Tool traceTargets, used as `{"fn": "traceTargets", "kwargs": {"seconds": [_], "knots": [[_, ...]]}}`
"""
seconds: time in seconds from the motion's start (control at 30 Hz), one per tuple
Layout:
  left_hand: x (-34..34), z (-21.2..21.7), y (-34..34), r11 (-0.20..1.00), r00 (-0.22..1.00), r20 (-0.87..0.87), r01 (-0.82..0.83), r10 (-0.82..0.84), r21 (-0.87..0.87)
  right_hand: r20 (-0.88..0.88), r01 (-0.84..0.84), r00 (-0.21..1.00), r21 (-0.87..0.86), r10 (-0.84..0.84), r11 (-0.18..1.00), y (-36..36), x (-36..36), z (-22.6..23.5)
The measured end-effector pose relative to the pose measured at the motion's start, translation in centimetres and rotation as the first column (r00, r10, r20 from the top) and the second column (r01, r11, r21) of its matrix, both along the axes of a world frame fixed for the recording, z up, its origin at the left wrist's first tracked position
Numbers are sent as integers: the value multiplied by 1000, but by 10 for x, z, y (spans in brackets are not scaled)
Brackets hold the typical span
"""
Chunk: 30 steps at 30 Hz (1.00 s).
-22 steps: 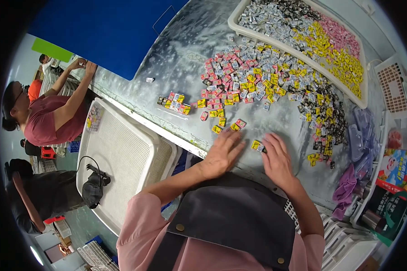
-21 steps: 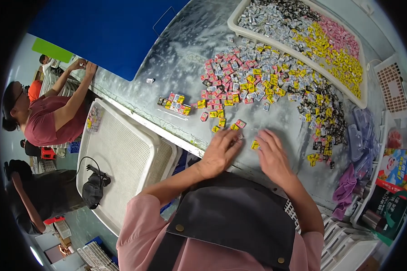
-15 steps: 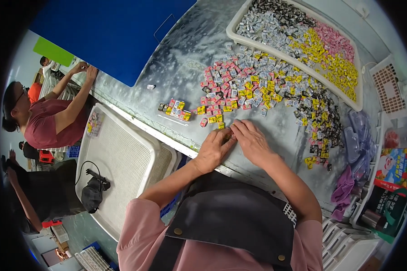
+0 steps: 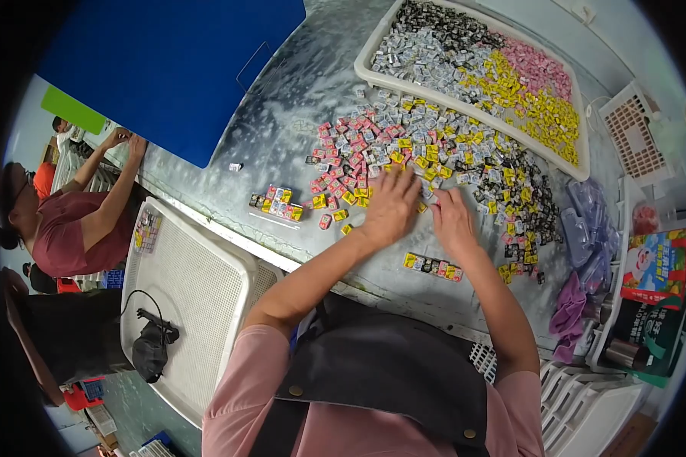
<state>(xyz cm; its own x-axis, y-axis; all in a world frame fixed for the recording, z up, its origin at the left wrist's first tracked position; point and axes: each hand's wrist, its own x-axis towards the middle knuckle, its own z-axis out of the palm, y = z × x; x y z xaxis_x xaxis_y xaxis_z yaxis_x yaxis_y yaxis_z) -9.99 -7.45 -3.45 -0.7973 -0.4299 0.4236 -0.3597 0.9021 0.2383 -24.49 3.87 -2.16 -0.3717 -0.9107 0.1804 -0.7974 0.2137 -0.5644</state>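
Observation:
Small wrapped pieces in pink, yellow, white and black [image 4: 427, 145] lie in a loose spread on the grey table. My left hand [image 4: 392, 207] reaches over the near edge of this spread, palm down, fingers apart and touching pieces. Close to its right, my right hand [image 4: 454, 222] has its fingers slightly bent and apart, tips down at the pieces; what lies under them is hidden. A short straight row of pieces [image 4: 433, 266] sits on the table below my hands. Further left, a clear plastic case [image 4: 276, 222] holds pieces packed in rows.
A white tray [image 4: 465, 99] full of colour-sorted pieces stands at the back right. Clear plastic cases [image 4: 587, 228] and a purple cloth [image 4: 568, 312] lie at right. A blue board [image 4: 168, 76] covers the far left, with a co-worker [image 4: 72, 228] beside it. White perforated trays [image 4: 190, 297] stand at left.
My hands have moved from the table's near side forward to the spread and apart from each other. The short row of pieces now shows where they were. The whole view has shifted slightly.

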Motion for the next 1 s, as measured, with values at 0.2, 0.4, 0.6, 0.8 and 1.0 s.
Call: {"fn": "traceTargets", "kwargs": {"seconds": [0.2,0.4,0.6,0.8,1.0], "knots": [[18,1,25,978,992,-7,122,-123,167,-91,-70,993,-5,70,998,18,-22,1],[33,7,21,996,998,-54,16,-11,93,-6,-57,998,23,57,998,13,-17,11],[7,4,24,992,995,-88,60,-50,114,-75,-146,985,96,153,985,12,-14,0],[10,5,36,979,992,-104,92,-75,179,-49,-94,994,-18,93,995,41,-19,4],[19,11,24,987,995,-94,55,-41,151,-20,-26,999,-46,25,999,39,-44,16]]}}
